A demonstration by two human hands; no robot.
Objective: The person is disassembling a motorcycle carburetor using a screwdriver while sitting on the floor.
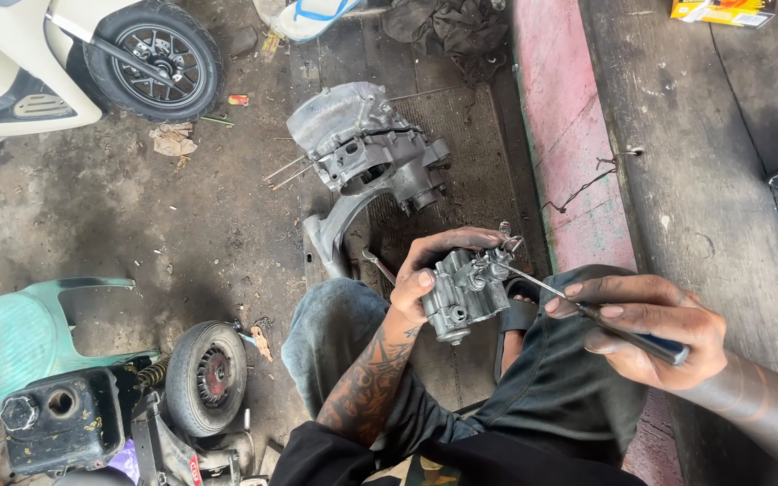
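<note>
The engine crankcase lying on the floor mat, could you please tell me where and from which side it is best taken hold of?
Probably by the broad smooth casing at the upper left of the engine crankcase, coming from above. That end is rounded and bare, while thin studs jut out lower left and the right end is crowded with small fittings. Both hands are busy: the left hand holds a carburetor, the right hand a screwdriver.

Concrete floor (182, 225), oil-stained. Lying on it: engine case (366, 144) on a ribbed mat (470, 162), wrench (376, 265) beside it, small wheel (206, 378), black fuel tank (60, 418), crumpled paper (171, 139), dark rags (447, 25).
</note>
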